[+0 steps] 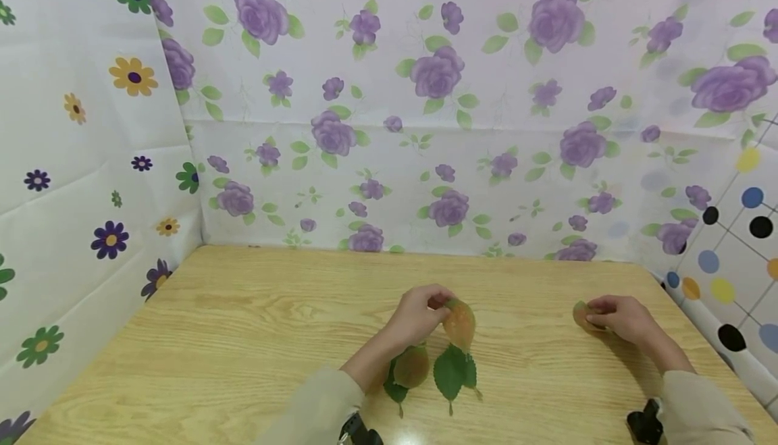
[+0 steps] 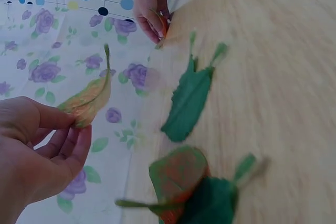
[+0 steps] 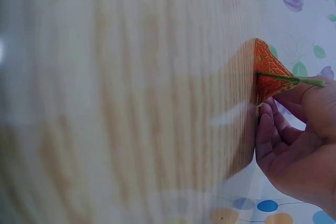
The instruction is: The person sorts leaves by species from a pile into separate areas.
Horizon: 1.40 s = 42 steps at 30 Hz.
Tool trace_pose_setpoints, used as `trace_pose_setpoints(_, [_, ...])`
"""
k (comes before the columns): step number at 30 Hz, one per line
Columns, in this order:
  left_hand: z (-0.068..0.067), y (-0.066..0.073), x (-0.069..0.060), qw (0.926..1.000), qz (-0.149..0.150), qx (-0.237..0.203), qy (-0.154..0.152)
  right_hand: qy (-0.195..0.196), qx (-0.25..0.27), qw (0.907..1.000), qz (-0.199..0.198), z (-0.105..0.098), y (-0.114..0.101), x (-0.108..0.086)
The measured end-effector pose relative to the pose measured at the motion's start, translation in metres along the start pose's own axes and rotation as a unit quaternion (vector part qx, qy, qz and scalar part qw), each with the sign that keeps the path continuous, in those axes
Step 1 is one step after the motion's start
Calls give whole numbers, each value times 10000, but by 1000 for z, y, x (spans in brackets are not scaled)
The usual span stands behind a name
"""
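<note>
1. Head: I see the left hand (image 1: pixel 418 313) pinching an orange leaf (image 1: pixel 460 325) above the bench (image 1: pixel 273 323)
2. Left wrist: green leaves (image 2: pixel 189 100) and a reddish leaf (image 2: pixel 176 169), frame-right of the fingers, look already laid
3. Right wrist: right hand (image 3: pixel 302 145) pinches a red leaf (image 3: pixel 270 92) at the bench, seemingly unreleased

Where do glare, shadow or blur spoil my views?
Head view: a glare spot on the table at the bottom edge, a shadow by the right hand; left wrist view: green leaves look soft; right wrist view: the table's nearer part is blurred, the orange leaf sharper.
</note>
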<state>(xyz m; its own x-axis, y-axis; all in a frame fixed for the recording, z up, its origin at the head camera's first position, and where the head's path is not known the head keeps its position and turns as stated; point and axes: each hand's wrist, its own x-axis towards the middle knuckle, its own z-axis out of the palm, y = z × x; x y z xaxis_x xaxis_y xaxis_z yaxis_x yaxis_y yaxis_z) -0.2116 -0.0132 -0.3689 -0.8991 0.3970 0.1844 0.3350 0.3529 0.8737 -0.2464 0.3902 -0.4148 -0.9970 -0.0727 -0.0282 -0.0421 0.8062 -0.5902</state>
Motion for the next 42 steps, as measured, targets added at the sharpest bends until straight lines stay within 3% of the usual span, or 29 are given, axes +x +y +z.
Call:
trace_pose_setpoints(9, [18, 14, 23, 9962, -271, -782, -258, -49, 129, 9999, 26, 0, 0, -1])
trace_pose_setpoints(20, [54, 18, 61, 9852, -709, -1560, 93, -138, 161, 9997, -111, 3, -4, 3])
trace_pose_setpoints(26, [80, 21, 76, 9826, -751, -1692, 163, -207, 154, 9996, -100, 1, -4, 1])
trace_pose_setpoints(31, [99, 21, 86, 9800, -1002, -1677, 365, -155, 164, 9996, -190, 1, -3, 0])
trace_pose_setpoints(36, [109, 23, 93, 9779, -1191, -1623, 565, -94, 166, 9996, -201, 2, -5, -1])
trace_pose_setpoints(42, [115, 22, 106, 9792, -1032, -1423, 1011, -4, 162, 9995, -260, 2, -4, -2])
